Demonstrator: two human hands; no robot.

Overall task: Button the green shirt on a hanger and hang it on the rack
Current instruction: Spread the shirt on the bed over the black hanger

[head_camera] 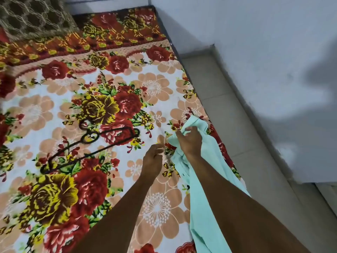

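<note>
A pale green shirt [198, 207] hangs bunched over the right edge of the bed, its upper part lifted. My right hand [189, 141] grips the shirt's top, fingers curled into the cloth near the collar. My left hand [152, 161] hovers just left of the shirt with loosely curled fingers and holds nothing. A dark hanger [91, 145] lies flat on the flowered bedspread, well left of both hands, its hook pointing toward the far side.
The bed with its floral blanket [54, 99] fills the left and middle. A brown patterned pillow [34, 17] sits at the far left corner. A tiled floor strip [237, 125] and a pale wall [264, 52] run along the bed's right side.
</note>
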